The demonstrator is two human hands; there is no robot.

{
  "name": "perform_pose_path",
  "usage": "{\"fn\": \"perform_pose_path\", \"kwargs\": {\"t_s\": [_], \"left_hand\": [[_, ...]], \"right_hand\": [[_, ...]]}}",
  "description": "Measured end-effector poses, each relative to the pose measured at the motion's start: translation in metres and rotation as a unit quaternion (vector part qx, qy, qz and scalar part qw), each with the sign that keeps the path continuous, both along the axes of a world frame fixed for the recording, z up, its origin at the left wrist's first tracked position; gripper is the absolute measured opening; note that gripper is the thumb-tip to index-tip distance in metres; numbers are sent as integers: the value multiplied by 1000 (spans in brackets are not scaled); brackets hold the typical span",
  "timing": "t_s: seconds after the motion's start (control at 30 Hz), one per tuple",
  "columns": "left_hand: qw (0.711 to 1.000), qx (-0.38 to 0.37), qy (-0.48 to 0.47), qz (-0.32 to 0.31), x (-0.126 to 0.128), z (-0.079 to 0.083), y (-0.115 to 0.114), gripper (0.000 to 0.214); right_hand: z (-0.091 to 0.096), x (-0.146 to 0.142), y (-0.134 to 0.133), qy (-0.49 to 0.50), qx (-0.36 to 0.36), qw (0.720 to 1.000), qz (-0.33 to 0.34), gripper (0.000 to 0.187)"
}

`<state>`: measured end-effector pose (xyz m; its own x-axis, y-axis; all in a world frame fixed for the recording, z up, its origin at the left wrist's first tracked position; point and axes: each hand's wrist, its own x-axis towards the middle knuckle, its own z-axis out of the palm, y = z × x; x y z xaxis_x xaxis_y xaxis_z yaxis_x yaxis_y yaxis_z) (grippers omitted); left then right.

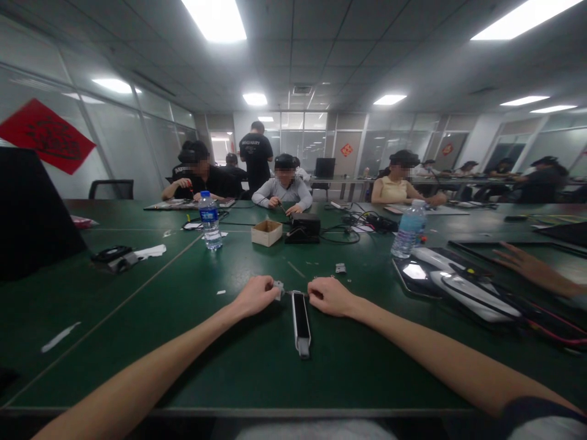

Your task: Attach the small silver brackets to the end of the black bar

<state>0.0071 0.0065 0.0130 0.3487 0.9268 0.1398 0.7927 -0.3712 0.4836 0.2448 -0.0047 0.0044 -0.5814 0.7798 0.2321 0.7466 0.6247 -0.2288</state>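
My left hand [255, 295] is closed in a fist on the green table [192, 360], pinching a small grey part [278, 289] at its fingertips. My right hand [329, 295] is curled shut just opposite, its fingers pressed on something too small to make out. Between the two hands lies a long black and silver bar-shaped device [301, 322], pointing toward me. A small metal piece [340, 267] rests on the table just beyond my right hand.
A water bottle [210, 220], a small cardboard box [266, 233] and a black unit with cables [304, 228] stand further back. Another bottle [408, 228] and white-black devices [463, 287] lie at right, near another person's hand [527, 264]. Several people sit across the table.
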Motion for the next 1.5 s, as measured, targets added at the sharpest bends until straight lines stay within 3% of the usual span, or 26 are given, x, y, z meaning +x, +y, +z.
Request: {"fn": "perform_pose_path", "kwargs": {"t_s": [0.27, 0.43, 0.57, 0.73, 0.93, 1.07, 1.2, 1.33, 1.5], "left_hand": [[1000, -22, 5, 1, 1, 0, 1, 22], [999, -40, -21, -29, -3, -4, 1, 21], [997, -30, -48, -60, -5, -8, 0, 34], [992, 7, 14, -123, -5, -8, -3, 16], [986, 47, 60, -148, -4, -8, -5, 15], [985, 68, 86, -131, -2, -9, -5, 15], [982, 77, 99, -138, -2, -7, -6, 15], [981, 86, 103, -138, -3, -8, -7, 15], [981, 88, 99, -141, -3, -9, -7, 16]], "right_hand": [[1, 0, 0, 1, -6, 1000, -1, 14], [0, 0, 0, 10, -9, 1000, 4, 14], [-3, 2, 3, 21, -14, 1000, 7, 12], [-7, 4, 6, 36, -16, 999, 19, 11], [-6, 2, 3, 32, 16, 999, 10, 10], [-1, 9, 7, 22, 82, 995, -45, 14], [0, 32, 23, -40, 142, 972, -185, 20], [-8, 56, 38, -91, 116, 941, -305, 38], [-18, 64, 47, -85, 82, 937, -328, 38]]}}
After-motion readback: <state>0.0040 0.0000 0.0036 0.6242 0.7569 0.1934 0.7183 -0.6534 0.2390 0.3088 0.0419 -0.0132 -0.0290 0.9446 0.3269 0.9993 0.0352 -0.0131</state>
